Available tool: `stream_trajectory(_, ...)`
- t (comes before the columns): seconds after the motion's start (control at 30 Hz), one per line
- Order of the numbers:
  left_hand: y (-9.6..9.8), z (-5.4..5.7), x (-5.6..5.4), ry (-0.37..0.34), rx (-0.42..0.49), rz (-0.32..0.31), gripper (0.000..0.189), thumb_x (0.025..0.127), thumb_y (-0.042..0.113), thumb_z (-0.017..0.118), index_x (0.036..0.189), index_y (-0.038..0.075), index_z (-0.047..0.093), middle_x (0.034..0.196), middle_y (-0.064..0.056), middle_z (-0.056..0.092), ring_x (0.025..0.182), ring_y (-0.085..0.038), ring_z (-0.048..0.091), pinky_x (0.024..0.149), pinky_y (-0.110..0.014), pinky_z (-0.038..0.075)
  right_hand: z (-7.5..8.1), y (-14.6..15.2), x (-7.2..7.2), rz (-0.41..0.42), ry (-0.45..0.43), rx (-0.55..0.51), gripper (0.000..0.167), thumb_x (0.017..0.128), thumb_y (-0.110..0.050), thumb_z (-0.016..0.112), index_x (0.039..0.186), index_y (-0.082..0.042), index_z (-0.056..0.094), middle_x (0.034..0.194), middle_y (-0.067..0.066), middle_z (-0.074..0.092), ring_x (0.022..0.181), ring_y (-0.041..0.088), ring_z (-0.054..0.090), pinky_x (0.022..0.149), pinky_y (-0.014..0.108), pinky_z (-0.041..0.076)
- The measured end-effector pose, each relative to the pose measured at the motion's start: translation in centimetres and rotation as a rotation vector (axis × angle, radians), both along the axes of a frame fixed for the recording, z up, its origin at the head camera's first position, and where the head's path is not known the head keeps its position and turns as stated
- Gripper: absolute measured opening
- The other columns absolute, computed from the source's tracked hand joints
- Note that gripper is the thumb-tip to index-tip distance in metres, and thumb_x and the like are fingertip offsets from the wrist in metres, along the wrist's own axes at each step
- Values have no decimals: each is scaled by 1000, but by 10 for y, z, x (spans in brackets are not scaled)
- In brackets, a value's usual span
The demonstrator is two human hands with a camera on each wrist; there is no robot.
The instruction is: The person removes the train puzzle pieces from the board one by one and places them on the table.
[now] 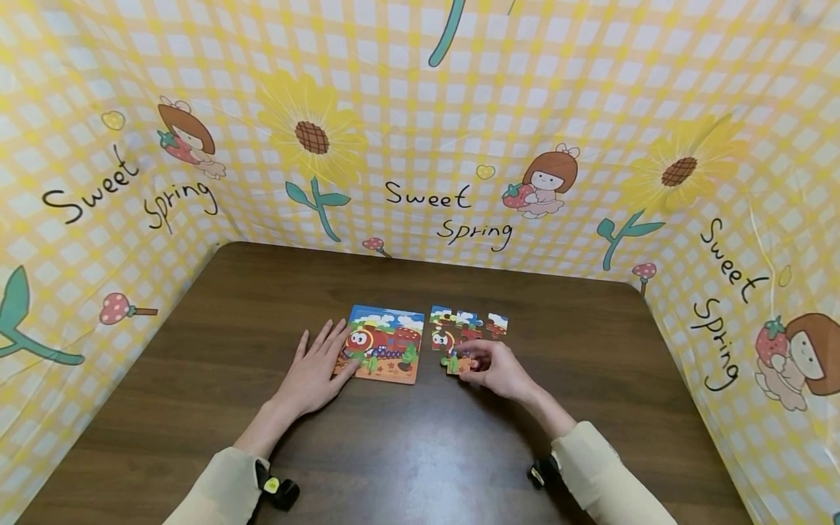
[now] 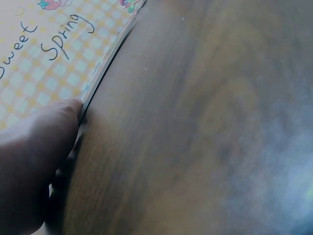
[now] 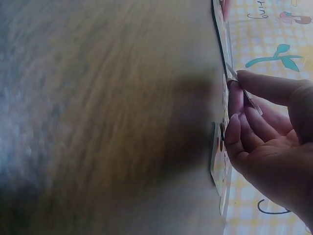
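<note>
My left hand (image 1: 313,375) lies with its fingers spread at the left edge of a picture board (image 1: 387,343) showing a red cartoon train, the thumb (image 2: 58,127) over its lower left corner. To the right of the board, my right hand (image 1: 502,370) pinches a jigsaw puzzle piece (image 1: 453,364) between thumb and fingers. In the right wrist view the held puzzle piece (image 3: 253,104) appears edge-on, tilted above the table. Just beyond this hand are several more puzzle pieces (image 1: 441,315), some set close together, partly covered by the fingers.
A separate puzzle piece (image 1: 497,324) sits at the right of the group. The brown wooden table (image 1: 407,452) carries everything. Yellow checked cloth (image 1: 420,131) with printed flowers walls the table at the back and both sides.
</note>
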State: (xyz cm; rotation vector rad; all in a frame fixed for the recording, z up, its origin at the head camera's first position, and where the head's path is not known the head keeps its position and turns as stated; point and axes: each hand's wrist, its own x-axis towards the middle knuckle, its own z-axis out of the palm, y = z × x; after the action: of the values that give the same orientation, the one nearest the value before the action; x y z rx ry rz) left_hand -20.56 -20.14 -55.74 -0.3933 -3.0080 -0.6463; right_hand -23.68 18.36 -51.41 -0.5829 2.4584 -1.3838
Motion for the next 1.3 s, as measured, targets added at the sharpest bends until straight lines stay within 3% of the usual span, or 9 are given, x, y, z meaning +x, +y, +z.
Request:
stream_trajectory(0.13,0,0,1,1,2,-3,76,113,50,58,173,10,35,183,-14,27,172,-40,19,136,-73,4,-1,-2,1,18,54,46,41,93,1,85,132,0,75,112,17,77,83,13,60,70,22,50)
stream_trajectory(0.4,0,0,0,2,-4,-1,76,113,50,58,173,10,35,183,-14,27,173,-40,19,136,-73,4,-2,-3,2,1,89,113,41,92,1,85,132,-1,76,110,14,77,83,12,59,70,21,48)
stream_trajectory(0.53,0,0,0,3,-4,-2,76,113,50,57,173,10,35,183,-14,27,173,-40,19,136,-73,4,-5,-3,2,4,156,156,42,92,1,84,133,-3,76,113,13,77,88,15,62,76,26,54)
stream_trajectory(0.6,0,0,0,4,-3,-2,76,113,50,57,173,10,35,184,-14,27,173,-40,18,136,-73,4,-14,-1,-1,17,219,168,42,92,-2,85,133,-5,77,118,12,78,91,14,64,78,29,57)
stream_trajectory(0.8,0,0,0,6,-7,-2,75,113,49,57,173,10,35,183,-14,28,172,-41,19,136,-73,4,-65,11,-24,40,392,247,45,92,-12,88,136,-16,76,126,4,74,97,10,64,82,31,59)
stream_trajectory(0.9,0,0,0,7,-6,-2,75,113,49,58,173,10,35,183,-14,28,172,-41,19,136,-73,4,-75,13,-28,36,465,292,46,92,-16,89,136,-18,76,132,3,70,110,18,66,95,42,59)
stream_trajectory(1.07,0,1,0,7,-5,-3,75,113,49,58,173,10,36,183,-14,28,172,-41,19,136,-73,4,-74,14,-28,32,545,316,45,90,-18,92,133,-17,77,147,6,64,136,29,59,113,59,52)
stream_trajectory(1.3,0,0,0,7,-3,-2,75,113,49,58,173,10,35,183,-14,28,172,-41,19,136,-73,5,-66,12,-25,51,577,279,41,92,-15,88,131,-13,79,157,10,61,146,34,54,116,66,47)
